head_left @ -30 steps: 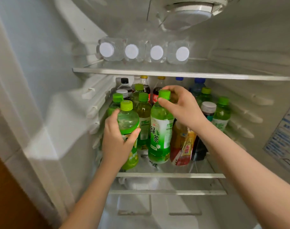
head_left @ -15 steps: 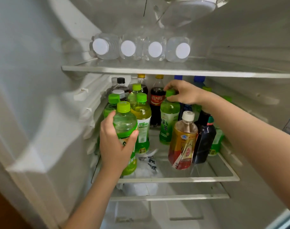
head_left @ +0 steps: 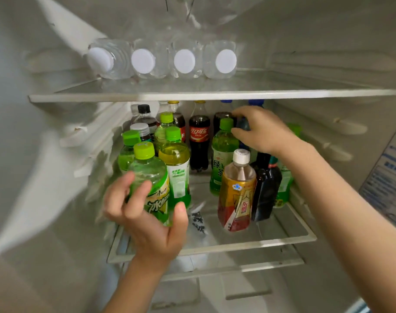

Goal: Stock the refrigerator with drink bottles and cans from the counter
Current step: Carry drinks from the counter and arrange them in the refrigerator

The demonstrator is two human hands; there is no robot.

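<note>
left hand [head_left: 145, 213] fingers loose round green bottle [head_left: 152, 177] | right hand [head_left: 262, 129] maybe pinching cap [head_left: 226, 124]

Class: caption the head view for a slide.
Left hand holds a green bottle at the shelf front; right hand reaches among back bottles.

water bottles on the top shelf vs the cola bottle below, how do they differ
The water bottles lie on their sides, caps facing out; the cola bottle stands upright. The water bottles are clear with white caps; the cola bottle is dark with a red label. Both are capped bottles inside the refrigerator.
</note>
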